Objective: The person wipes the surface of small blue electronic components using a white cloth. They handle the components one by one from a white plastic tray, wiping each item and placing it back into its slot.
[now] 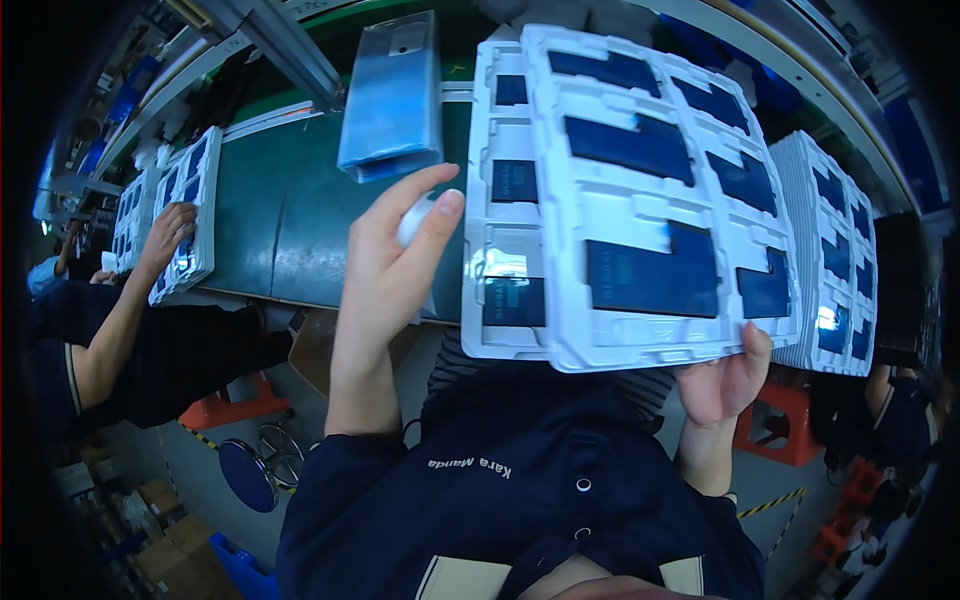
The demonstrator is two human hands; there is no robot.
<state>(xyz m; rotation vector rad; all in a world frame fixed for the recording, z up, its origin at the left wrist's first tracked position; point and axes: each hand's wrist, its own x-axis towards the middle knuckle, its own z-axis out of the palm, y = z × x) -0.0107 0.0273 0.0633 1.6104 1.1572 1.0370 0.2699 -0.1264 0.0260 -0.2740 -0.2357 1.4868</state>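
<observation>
My right hand [725,380] grips the near right edge of a white plastic tray [560,335], thumb on top. Several flat, dark blue, notched pieces [628,148] that look like battery packs sit in its pockets. Partly covered by it, another white tray [515,235] with similar pieces shows on the left. My left hand [385,260] is raised beside the trays, touching neither; its thumb and index finger are apart. A rounded white thing [410,222] shows between them and seems held in the palm. The other fingers of that hand are hidden.
A blue translucent plastic sleeve [392,100] lies on the green bench [260,230] ahead. At right stands a stack of filled trays [800,250]. On the left, a co-worker's hand [172,235] touches another tray stack [205,220]. Stools [250,475] stand below.
</observation>
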